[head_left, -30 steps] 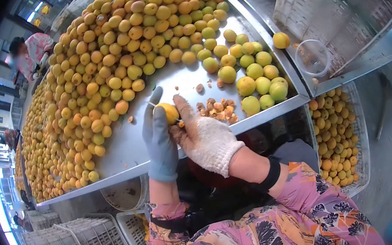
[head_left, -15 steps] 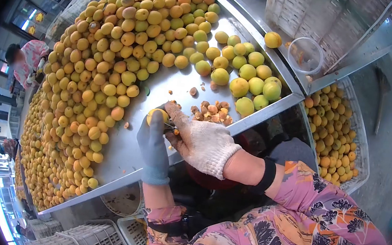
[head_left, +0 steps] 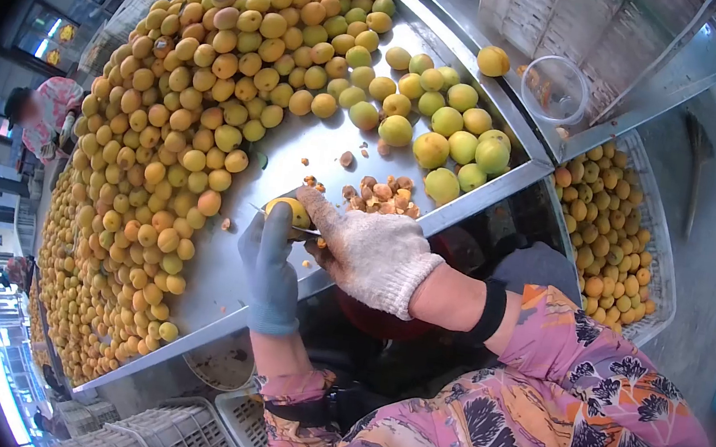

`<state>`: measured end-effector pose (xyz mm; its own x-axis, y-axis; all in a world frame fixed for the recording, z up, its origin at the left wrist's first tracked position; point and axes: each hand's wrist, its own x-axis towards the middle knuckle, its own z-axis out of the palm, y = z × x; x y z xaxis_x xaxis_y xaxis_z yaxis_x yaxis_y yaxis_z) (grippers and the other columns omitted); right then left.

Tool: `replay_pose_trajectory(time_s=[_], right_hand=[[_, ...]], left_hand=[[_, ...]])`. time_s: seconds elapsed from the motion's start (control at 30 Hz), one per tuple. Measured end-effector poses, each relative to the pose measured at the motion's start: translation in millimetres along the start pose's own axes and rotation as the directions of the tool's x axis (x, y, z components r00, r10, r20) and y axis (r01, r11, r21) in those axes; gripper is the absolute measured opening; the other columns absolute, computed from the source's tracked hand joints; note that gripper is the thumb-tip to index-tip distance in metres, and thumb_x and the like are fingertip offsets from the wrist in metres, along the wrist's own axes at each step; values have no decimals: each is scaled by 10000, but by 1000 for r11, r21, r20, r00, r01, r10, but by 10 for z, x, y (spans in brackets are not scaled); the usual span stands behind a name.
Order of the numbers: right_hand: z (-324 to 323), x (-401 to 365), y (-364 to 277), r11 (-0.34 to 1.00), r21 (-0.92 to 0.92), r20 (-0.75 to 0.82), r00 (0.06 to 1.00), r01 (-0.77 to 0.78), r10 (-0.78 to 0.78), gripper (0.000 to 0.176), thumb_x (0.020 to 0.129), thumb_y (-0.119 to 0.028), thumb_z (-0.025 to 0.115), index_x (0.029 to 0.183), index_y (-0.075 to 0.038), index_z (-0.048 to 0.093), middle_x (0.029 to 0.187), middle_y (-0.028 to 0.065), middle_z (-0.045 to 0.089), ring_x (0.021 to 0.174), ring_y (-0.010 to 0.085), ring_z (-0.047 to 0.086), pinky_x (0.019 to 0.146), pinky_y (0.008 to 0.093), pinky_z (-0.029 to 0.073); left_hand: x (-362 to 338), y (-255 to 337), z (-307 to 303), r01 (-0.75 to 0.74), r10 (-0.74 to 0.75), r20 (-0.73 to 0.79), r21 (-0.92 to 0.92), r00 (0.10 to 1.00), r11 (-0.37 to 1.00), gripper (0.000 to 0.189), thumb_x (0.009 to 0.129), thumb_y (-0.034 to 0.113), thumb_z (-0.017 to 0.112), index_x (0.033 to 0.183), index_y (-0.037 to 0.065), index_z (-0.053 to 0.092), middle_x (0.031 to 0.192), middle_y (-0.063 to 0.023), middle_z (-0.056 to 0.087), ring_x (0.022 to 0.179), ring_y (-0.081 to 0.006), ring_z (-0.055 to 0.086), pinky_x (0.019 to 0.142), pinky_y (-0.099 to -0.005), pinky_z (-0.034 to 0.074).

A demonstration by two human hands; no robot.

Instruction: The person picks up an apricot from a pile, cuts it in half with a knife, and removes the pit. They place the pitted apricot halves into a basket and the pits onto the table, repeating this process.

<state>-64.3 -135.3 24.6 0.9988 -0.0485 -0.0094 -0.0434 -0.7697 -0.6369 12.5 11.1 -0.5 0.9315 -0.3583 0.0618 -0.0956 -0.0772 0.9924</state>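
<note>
Head view, left hand: the grey-gloved left hand, near the frame centre, is partly curled, fingers closed on one yellow fruit, likely to keep it from turning.
Head view, right hand: the stained white-gloved right hand is mostly closed, seemingly pinching a thin metal tool between forefinger and thumb; the forefinger lies against the fruit, probably to steady it. The palm hides any handle.
Held fruit: just left of centre, over the near edge of the tabletop, which would catch drips and scraps.
Scraps: brown-orange bits sit together just beyond the right hand, within easy reach.
Loose fruit: a big heap fills the upper left; greener ones gather at the right corner, where the raised rim probably stops them rolling.
Right side: a fruit-filled crate stands beside the tabletop.
Far left: another person.
</note>
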Motion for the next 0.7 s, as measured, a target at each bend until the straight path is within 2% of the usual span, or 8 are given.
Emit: replay_pose_trajectory(time_s=[0.07,0.13,0.17,0.23,0.43,0.5,0.6,0.7], right_hand=[[-18,14,18,1000,4,-18,1000,-13,13,497,877,-266,577,1325,-115,424,852,190,649,768,387,656,659,484,520],[4,40,74,999,9,-36,999,-32,32,427,848,-242,600,1236,-100,493,858,186,646,787,385,655,673,481,520],[30,63,119,999,-29,-92,996,-23,21,354,824,-223,612,1139,-88,520,857,184,645,809,383,651,694,479,518],[47,63,167,997,-70,-152,988,-26,15,284,801,-204,624,1042,-76,547,857,182,644,830,381,647,714,478,516],[-36,68,135,995,90,-43,998,-52,56,204,795,-192,608,948,-60,582,875,173,649,854,384,638,750,465,511],[-86,105,148,973,194,128,987,-124,100,257,768,-198,609,956,-27,649,965,232,655,938,379,643,825,458,513],[39,163,262,972,233,81,996,14,-34,229,792,-218,592,953,-58,625,898,194,661,903,387,637,788,468,507],[-51,146,267,983,177,135,990,-53,29,247,794,-221,582,969,-58,640,905,210,654,922,390,629,817,471,497]], left_hand=[[-11,90,4,-9,7,52,35,999,999,414,970,314,530,1117,-61,627,1052,-120,651,913,-148,625,735,-242,492],[-22,220,90,187,-196,96,101,976,977,354,934,230,600,1114,-75,622,1039,-116,655,894,-146,629,740,-255,500],[-38,170,122,190,-200,98,101,975,976,354,934,230,600,1114,-75,622,1039,-116,655,894,-146,629,740,-255,500],[-41,31,180,5,-14,106,83,994,997,327,896,159,657,1112,-84,622,1031,-116,657,883,-139,630,754,-268,507],[-62,47,199,-47,34,90,156,995,987,303,842,90,658,1104,-61,645,968,-101,650,848,-145,621,769,-276,505],[-69,27,201,-54,40,92,161,995,986,306,829,80,655,1102,-58,649,950,-95,646,842,-149,619,770,-278,504],[-78,-5,222,-196,169,137,211,976,958,335,825,75,643,1131,-60,634,972,-102,633,858,-156,618,761,-284,503],[-83,-13,296,-284,252,162,222,954,933,396,825,43,588,1208,-57,579,1051,-124,604,936,-171,605,821,-293,496]])
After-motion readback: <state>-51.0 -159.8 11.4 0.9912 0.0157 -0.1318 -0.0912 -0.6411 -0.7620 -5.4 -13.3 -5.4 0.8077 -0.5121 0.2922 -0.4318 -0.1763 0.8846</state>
